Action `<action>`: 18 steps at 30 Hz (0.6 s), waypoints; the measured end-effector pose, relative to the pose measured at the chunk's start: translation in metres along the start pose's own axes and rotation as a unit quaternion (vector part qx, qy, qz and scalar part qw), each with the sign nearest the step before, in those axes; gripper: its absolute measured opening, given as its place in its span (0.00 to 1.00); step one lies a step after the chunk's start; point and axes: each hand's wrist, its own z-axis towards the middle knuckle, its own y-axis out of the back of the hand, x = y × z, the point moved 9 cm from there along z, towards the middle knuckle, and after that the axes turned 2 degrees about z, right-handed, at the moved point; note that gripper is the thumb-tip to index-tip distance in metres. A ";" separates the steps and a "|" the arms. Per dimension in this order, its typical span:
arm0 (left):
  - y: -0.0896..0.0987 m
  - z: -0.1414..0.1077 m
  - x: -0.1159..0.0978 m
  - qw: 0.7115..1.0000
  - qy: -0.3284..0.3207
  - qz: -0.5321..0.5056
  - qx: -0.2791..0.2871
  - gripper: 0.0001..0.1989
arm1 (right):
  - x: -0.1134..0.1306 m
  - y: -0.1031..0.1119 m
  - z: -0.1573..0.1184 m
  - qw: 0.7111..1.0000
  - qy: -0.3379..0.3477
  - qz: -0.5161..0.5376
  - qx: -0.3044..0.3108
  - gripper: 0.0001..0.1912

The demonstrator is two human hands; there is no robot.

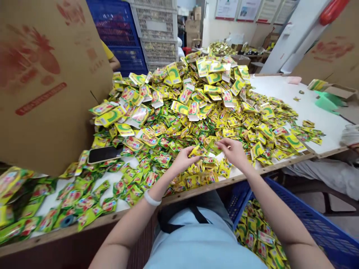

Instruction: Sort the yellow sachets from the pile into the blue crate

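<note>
My left hand point(183, 161) is closed with thumb and fingers round a small yellow candy packet point(197, 151), just above the near edge of the pile. Facing it, my right hand point(233, 151) is pinched shut beside a green-yellow packet point(214, 146); what sits between its fingertips is too small to make out. Below both hands lie loose yellow packets point(193, 181) on the white tabletop. Behind them rises a heap of small sachets and flat yellow-green boxes point(193, 108), some with white flaps standing open.
A black phone point(104, 154) lies on green packets at left, beside a tall cardboard carton point(47, 89). A blue crate point(311, 224) with yellow packs stands below the table's wooden edge at right. Stacked crates point(158, 26) stand behind. Another person's arm point(114, 62) shows beyond the carton.
</note>
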 end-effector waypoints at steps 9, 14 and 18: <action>-0.001 -0.029 -0.013 0.996 -0.024 0.023 0.077 0.27 | 0.035 -0.073 -0.039 0.990 0.079 0.117 -0.017 0.19; 0.000 -0.049 -0.012 0.990 -0.019 0.113 0.086 0.30 | 0.033 -0.085 -0.047 0.984 0.066 0.166 0.003 0.16; -0.006 -0.067 -0.012 0.977 -0.043 0.193 0.083 0.34 | 0.018 -0.106 -0.057 0.939 -0.015 0.309 0.152 0.31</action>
